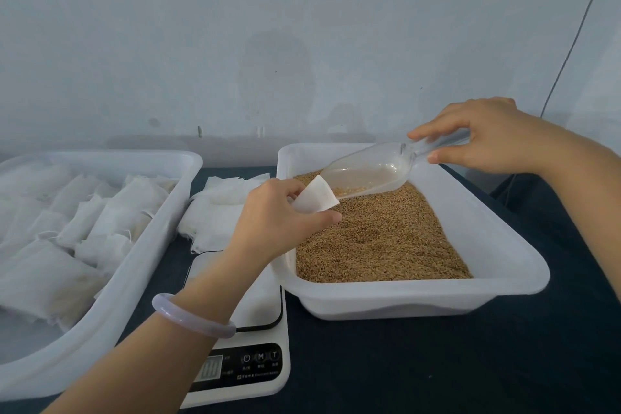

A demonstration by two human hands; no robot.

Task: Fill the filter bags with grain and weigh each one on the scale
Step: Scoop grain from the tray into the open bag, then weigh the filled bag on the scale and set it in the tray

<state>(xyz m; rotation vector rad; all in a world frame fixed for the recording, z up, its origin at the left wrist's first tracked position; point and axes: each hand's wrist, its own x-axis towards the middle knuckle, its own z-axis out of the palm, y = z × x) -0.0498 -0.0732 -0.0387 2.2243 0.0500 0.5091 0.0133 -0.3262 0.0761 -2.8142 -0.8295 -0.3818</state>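
White bag (316,199): thin filter cloth, judged very light, limp and easy to crush. It is best held near the rim so the mouth stays open, not squeezed across the middle.
Bag place: above the far-left part of the grain (386,239), inside the grain tray (437,299), with the open end turned right toward the scoop.
Left hand (272,215): fingers curled round the bag's lower part, one digit along its near side and the others wrapped over its far side. The open end sticks out to the right past the fingertips.
Scoop (366,171): clear hard plastic, stiff and probably slick, tilted with its lip down just beside the bag mouth. A few grains lie at the lip; whether lip and bag touch I cannot tell.
Right hand (487,138): pinches the scoop handle at the far right, thumb on the near side and fingers over the far side.
Grain handling: small, loose and free-running, so it will likely spill if the mouth sags.
Scale (255,309): near, between the two trays, partly under the left forearm. Nothing shows on its visible plate, and the display is too blurred to read.
Left tray (134,262): holds filled bags (111,215).
Spare bags (215,212): a flat pile just beyond the scale.
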